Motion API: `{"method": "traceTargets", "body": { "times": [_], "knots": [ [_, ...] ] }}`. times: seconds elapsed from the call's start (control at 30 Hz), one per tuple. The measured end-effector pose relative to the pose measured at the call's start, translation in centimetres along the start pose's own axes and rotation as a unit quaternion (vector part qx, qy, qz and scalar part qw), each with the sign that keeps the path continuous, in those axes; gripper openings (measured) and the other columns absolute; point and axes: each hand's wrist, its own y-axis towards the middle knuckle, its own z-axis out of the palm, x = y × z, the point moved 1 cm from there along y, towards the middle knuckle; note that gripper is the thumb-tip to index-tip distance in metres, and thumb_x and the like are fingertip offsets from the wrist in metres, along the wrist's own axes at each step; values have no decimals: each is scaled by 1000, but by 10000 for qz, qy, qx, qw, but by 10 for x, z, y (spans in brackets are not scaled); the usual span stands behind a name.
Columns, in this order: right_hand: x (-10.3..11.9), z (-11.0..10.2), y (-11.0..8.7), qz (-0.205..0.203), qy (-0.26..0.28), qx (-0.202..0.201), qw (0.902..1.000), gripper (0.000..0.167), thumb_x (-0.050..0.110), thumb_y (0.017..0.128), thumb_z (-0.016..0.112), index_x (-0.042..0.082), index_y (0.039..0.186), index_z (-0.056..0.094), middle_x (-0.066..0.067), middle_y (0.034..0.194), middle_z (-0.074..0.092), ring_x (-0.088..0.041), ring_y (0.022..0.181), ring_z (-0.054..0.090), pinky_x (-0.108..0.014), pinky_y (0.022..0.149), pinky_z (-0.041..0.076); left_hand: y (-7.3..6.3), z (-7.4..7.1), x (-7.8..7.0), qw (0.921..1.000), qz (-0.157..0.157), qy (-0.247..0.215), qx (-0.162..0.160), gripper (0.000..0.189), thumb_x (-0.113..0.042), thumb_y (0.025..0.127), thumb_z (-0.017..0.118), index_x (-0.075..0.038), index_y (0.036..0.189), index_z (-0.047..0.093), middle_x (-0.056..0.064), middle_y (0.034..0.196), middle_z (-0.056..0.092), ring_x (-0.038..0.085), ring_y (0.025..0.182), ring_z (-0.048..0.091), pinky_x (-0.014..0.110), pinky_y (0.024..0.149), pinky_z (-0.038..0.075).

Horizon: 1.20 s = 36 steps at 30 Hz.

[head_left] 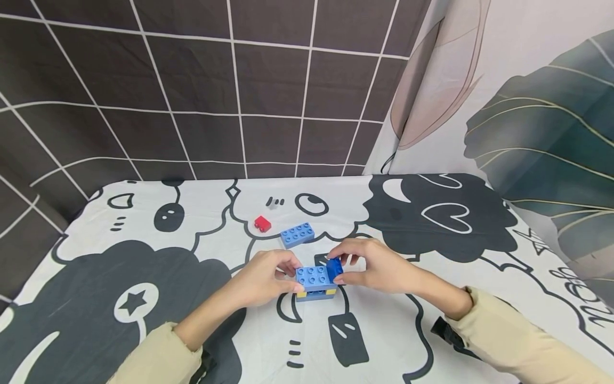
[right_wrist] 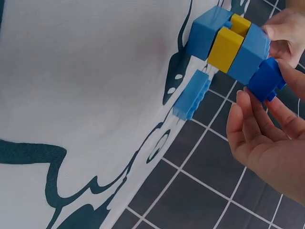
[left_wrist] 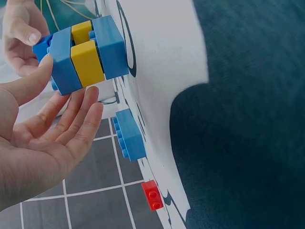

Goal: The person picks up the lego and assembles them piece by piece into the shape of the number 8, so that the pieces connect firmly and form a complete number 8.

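Dark-blue toy building brick [head_left: 334, 270], pinched by the right hand [head_left: 379, 265], is at the right end of a blue-and-yellow brick stack [head_left: 314, 281], lower centre of the head frame; the left hand [head_left: 266, 274] grips the stack's left end.

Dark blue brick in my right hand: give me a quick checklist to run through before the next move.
1. Right hand grips the dark blue brick: ok.
2. Left hand holds the other end of the stack: ok.
3. Dark blue brick fully seated on the stack: cannot tell; the join is partly hidden.
4. Yellow bricks sit between the stack's layers: ok.
5. Loose light blue brick and red brick lie apart from the stack: ok.
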Motion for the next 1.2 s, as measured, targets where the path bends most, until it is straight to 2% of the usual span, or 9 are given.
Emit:
{"method": "traceTargets", "body": {
  "times": [0.2, 0.5, 0.73, 1.2],
  "knots": [
    [1, 1, 2, -51, -48, -68, 10000, 33, 12, 76, 74, 1, 106, 64, -2, 100, 64, -15, 86, 56, -28, 71, 48, 0, 0, 0, 10000, -31, 18, -32, 24, -12, 75, 75, -3, 93, 62, 1, 86, 63, 18, 85, 60, 35, 79, 50],
    [-1, 2, 4, 124, 56, -120, 9998, 35, 14, 74, 76, 0, 104, 65, 1, 95, 63, -15, 82, 56, -27, 73, 48, 1, 0, 0, 10000, -17, 10, -28, 24, -11, 75, 75, -3, 93, 62, 2, 86, 63, 19, 85, 61, 35, 79, 50],
    [-2, 1, 4, 202, 196, -44, 9996, 35, 15, 75, 75, -2, 105, 65, -2, 99, 66, -15, 84, 57, -27, 75, 48, 1, -1, -1, 10000, 23, 24, -11, 24, -11, 75, 75, -2, 93, 62, 2, 86, 64, 19, 84, 61, 35, 79, 50],
    [-4, -1, 7, 8, 52, 15, 10000, 35, 19, 75, 76, 1, 103, 67, 2, 94, 65, -13, 84, 57, -31, 74, 48, 2, -1, 0, 10000, 2, 0, -17, 25, -11, 74, 75, -2, 93, 62, 2, 86, 64, 18, 84, 60, 35, 80, 49]
  ]
}}
